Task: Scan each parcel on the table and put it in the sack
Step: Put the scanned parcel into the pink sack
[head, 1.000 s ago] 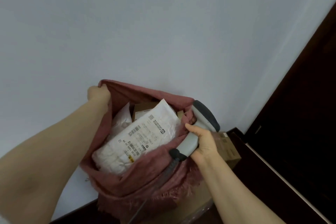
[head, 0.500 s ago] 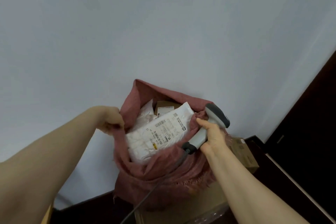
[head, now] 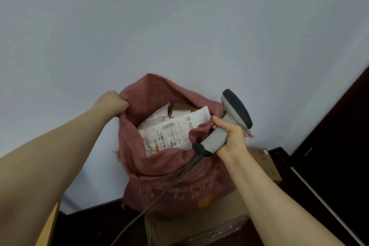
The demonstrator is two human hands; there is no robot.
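Observation:
A dusty-red cloth sack [head: 169,175] stands open on a cardboard box against the wall. Inside lies a white plastic parcel [head: 171,136] with a barcode label facing up, and a brown carton parcel [head: 179,109] shows behind it. My left hand [head: 111,104] grips the sack's left rim and holds it up. My right hand [head: 231,140] grips the handle of a grey barcode scanner [head: 231,118] and also pinches the sack's right rim. The scanner's dark cable [head: 159,193] hangs down across the sack's front.
The sack sits on a large cardboard box [head: 199,227] wrapped partly in clear film. A smaller brown carton [head: 265,162] lies to the right on the dark floor. A pale wall is behind, a dark door [head: 339,126] at the right, and a wooden edge [head: 50,225] at the lower left.
The view has shifted so the sack sits lower and more central. My left hand has pulled the left rim outward and up, and my right hand with the scanner has lifted the right rim.

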